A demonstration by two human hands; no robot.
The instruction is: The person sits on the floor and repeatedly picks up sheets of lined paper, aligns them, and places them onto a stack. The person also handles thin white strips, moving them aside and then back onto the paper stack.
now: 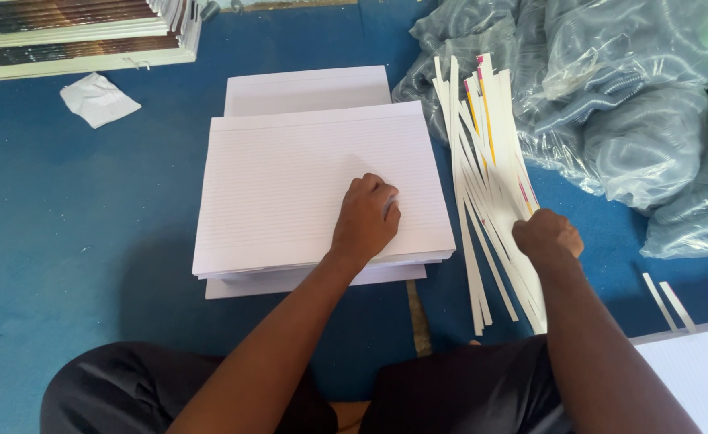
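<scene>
Left hand [368,215] is curled, knuckles pressed on ruled paper stack [314,189] at 12 o'clock on the blue surface [73,209]. Right hand [548,237] is fisted around paper strips [487,177] at 2 o'clock. Strip-picking step judged underway; separating 1 strip is needed next.

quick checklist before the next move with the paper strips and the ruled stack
1. Left hand rests on the ruled paper stack: ok.
2. Right hand is on the pile of paper strips, fingers curled: ok.
3. One strip alone in the grip: cannot tell.
4. Top sheets squared with the offset lower stack: not ok.
5. Strips lie fanned, not aligned: not ok.
6. Plastic bags touch the strips' far ends: not ok.
</scene>
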